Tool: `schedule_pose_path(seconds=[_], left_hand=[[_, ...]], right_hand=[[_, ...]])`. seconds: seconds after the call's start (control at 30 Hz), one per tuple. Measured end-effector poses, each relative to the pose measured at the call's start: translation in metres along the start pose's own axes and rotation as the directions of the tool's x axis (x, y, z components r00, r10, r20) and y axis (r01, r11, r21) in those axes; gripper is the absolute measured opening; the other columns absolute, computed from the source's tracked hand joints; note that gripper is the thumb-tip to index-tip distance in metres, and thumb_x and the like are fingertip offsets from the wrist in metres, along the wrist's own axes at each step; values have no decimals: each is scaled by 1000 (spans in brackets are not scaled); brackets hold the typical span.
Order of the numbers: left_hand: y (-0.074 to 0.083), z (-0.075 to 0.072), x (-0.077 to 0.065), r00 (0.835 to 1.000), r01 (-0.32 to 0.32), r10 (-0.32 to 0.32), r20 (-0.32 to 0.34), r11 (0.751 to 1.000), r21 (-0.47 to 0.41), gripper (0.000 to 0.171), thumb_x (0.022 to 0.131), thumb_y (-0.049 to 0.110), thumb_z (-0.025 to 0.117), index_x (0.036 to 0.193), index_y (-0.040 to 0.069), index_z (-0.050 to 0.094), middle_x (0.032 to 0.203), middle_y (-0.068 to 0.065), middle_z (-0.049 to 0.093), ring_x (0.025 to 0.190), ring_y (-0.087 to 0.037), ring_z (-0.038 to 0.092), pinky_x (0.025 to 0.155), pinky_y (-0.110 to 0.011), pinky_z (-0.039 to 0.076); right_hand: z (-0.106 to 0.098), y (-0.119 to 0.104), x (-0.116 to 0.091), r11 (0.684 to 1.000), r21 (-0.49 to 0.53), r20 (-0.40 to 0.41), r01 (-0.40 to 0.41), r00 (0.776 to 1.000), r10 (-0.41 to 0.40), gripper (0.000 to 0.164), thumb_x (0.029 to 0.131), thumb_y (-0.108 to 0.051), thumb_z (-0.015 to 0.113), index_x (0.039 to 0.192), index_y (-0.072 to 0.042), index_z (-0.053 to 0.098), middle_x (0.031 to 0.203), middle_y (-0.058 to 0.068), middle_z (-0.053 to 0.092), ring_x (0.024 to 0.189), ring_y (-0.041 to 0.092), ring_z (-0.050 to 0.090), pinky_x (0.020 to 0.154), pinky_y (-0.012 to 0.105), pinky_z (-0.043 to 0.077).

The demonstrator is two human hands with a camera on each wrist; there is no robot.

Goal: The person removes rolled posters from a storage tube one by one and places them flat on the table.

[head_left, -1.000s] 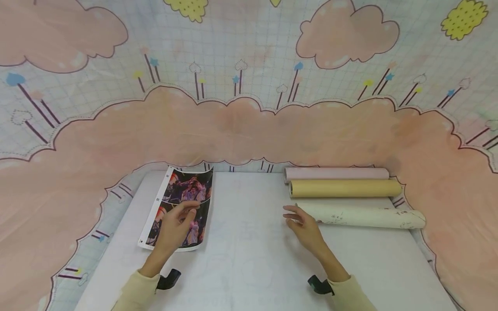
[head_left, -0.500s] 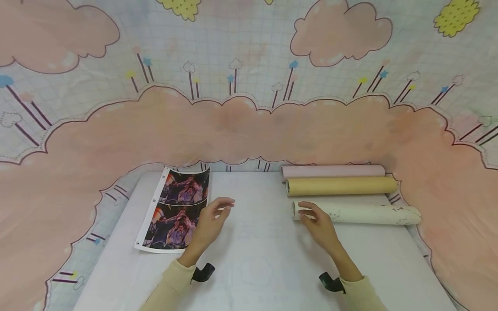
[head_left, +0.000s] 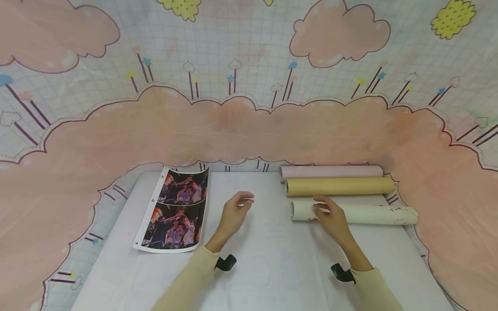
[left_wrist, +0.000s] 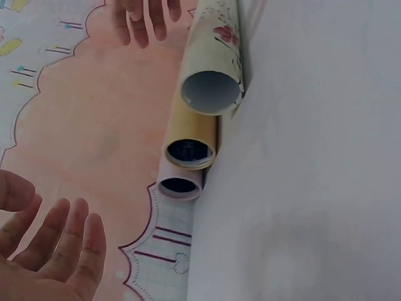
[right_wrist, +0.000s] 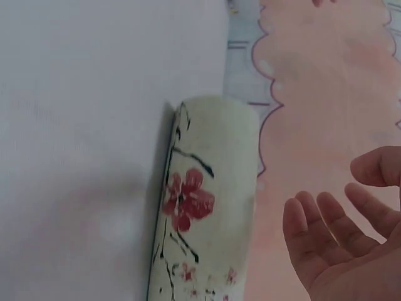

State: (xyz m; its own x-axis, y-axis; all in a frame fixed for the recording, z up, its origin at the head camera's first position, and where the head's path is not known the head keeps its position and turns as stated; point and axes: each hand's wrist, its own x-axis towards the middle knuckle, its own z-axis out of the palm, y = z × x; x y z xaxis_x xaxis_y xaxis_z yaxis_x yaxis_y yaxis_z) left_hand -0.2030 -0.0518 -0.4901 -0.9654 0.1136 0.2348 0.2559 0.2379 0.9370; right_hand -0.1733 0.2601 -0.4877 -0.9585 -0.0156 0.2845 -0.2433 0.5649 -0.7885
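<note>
My right hand [head_left: 332,218] hovers over the near roll, its fingers loosely bent with nothing between them. That roll [head_left: 373,214] is cream with dark twigs and red blossoms, which show large in the right wrist view [right_wrist: 188,200]. My left hand [head_left: 233,214] hangs above the white tabletop between the photo sheet and the rolls, fingers relaxed and holding nothing. Behind the cream roll lie a yellow roll [head_left: 342,186] and a pale pink roll [head_left: 330,172]. The left wrist view shows the hollow ends of all three, the cream roll [left_wrist: 213,88] nearest.
A printed sheet [head_left: 177,211] with two similar dark, colourful pictures lies at the table's left, its edges slightly curled. The white table [head_left: 249,268] ends at the back against a cloth [head_left: 233,129] patterned with pink clouds. Black wrist cameras [head_left: 226,262] sit at both cuffs.
My left hand has moved right, from over the printed sheet to beyond its right edge. My right hand has shifted right, from the cream roll's left end to over its body. The rolls stay put.
</note>
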Motion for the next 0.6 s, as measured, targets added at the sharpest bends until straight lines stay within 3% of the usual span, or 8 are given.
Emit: schedule_pose_path(seconds=[0.33, 0.47, 0.6], left_hand=[[-14, 34, 26, 997, 71, -70, 34, 997, -9, 25, 97, 8, 56, 122, 5, 60, 118, -10, 67, 111, -26, 66, 93, -39, 55], [-16, 46, 37, 996, 80, -80, 33, 997, -20, 26, 97, 9, 56, 122, 3, 60, 116, -11, 67, 111, -28, 65, 94, -40, 55], [-16, 58, 47, 992, 121, -119, 45, 992, -40, 26, 97, 11, 57, 122, 4, 60, 116, -11, 67, 111, -27, 65, 95, -39, 54]], right_hand=[[-20, 22, 18, 992, -123, -47, -30, 999, 25, 36, 96, -6, 57, 132, 0, 55, 128, 21, 62, 111, 35, 62, 80, 11, 47], [-26, 28, 25, 988, -154, -55, -23, 998, 14, 38, 96, -7, 58, 132, 2, 54, 131, 23, 60, 112, 39, 61, 83, 30, 53], [-30, 33, 31, 982, -189, -49, -5, 999, -4, 39, 95, -6, 59, 132, 4, 53, 130, 27, 57, 114, 44, 57, 88, 52, 51]])
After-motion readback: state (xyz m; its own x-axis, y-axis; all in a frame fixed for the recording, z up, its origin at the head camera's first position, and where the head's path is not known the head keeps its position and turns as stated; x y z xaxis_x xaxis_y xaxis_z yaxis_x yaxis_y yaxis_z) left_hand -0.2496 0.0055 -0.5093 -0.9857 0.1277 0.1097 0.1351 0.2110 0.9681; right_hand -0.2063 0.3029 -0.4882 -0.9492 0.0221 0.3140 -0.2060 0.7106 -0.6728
